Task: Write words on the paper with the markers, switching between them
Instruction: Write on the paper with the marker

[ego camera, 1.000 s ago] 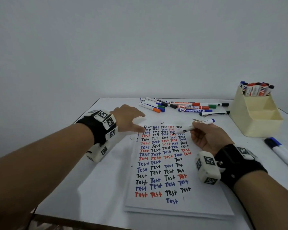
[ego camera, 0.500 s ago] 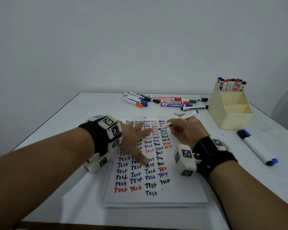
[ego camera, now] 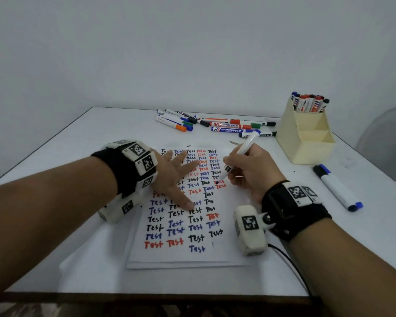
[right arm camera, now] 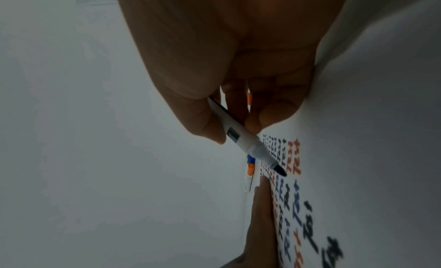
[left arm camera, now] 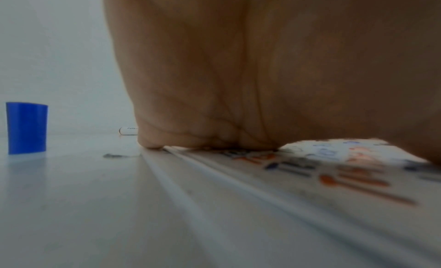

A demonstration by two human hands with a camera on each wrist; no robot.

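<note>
The right hand (ego camera: 249,170) is pinching the marker (ego camera: 240,156), barrel tilted up and away, tip nearly touching the paper (ego camera: 183,255) on the bench, at the right column. The left hand (ego camera: 169,177) lies spread flat on the sheet just left of it, so the free space sits below the tip, toward the person.

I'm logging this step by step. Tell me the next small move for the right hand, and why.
Probably lower the tip the last bit and start a new word. The right hand grips the uncapped marker, its tip poised at the right column, while the left hand lies flat, fingers spread, on the paper.

white paper (ego camera: 224,252), red, blue, black words; cream holder (ego camera: 306,143)
</note>
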